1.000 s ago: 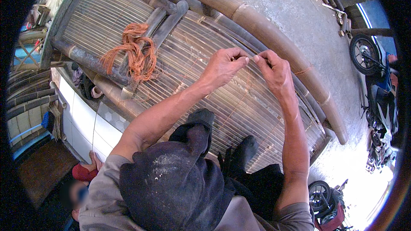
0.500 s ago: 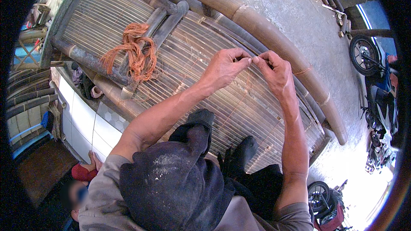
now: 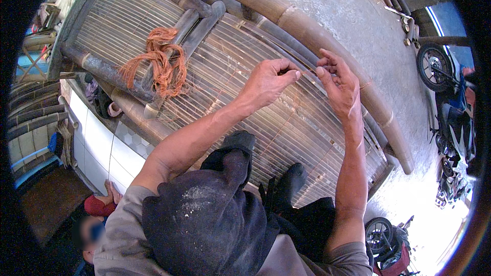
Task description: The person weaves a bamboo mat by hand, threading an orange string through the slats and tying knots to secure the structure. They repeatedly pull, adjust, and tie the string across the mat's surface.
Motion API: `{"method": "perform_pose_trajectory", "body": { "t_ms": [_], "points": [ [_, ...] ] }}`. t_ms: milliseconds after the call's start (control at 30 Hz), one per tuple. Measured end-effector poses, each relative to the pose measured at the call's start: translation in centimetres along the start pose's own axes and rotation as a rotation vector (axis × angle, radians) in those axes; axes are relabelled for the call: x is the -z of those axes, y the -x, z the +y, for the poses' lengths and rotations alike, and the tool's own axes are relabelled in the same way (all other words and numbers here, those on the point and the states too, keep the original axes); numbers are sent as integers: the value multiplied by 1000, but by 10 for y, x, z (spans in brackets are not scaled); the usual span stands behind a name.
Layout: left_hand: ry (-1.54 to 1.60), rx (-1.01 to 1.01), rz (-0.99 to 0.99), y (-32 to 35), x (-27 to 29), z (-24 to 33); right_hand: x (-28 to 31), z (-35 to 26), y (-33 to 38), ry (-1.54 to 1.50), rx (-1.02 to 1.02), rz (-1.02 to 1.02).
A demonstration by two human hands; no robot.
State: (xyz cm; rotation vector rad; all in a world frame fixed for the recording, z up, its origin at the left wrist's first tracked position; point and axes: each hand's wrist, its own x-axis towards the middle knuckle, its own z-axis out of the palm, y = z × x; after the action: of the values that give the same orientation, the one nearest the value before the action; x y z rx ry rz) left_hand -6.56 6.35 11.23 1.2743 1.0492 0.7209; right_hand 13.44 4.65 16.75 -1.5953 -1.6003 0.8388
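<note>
Hands at the slat panel, pinching one thin strand.
Since a second ago I see little shift: left hand [image 3: 268,79] and right hand [image 3: 337,84] stay close together, fingertips closed on the strand [image 3: 308,71] over the bamboo panel [image 3: 230,66]; orange cord bundle [image 3: 158,64] lies untouched, well apart.

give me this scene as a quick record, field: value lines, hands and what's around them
left hand: fingers pinched, apparently on a thin orange thread
right hand: fingertips pinched at the same spot, close to the left
surface: slatted bamboo panel under both hands
frame: thick bamboo pole beyond the hands
loose material: bundle of orange cord lying on the panel, apart from both hands
background: motorbike on the ground
</note>
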Motion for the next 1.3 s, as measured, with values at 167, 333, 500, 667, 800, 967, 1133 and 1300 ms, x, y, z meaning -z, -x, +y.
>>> {"method": "perform_pose_trajectory", "body": {
  "t_ms": [167,333,500,667,800,967,1133,1300],
  "points": [
    [29,-61,33,-2,-4,-3,-3,3,1,195,308,-181],
    [-77,-6,-17,0,3,-1,-7,5,4,205,264,-230],
    [72,-57,-45,-6,3,-5,-14,8,8,244,223,-145],
    [166,91,-99,-8,11,-18,-24,16,7,270,289,-68],
    [196,32,-60,-8,15,-28,-31,18,6,269,339,-31],
    [222,205,-37,-5,28,-23,-35,13,1,266,402,18],
    [252,211,-1,-7,41,-6,-43,8,-9,266,398,67],
    [302,283,32,-10,51,3,-55,12,-18,264,369,140]
  ]
}}
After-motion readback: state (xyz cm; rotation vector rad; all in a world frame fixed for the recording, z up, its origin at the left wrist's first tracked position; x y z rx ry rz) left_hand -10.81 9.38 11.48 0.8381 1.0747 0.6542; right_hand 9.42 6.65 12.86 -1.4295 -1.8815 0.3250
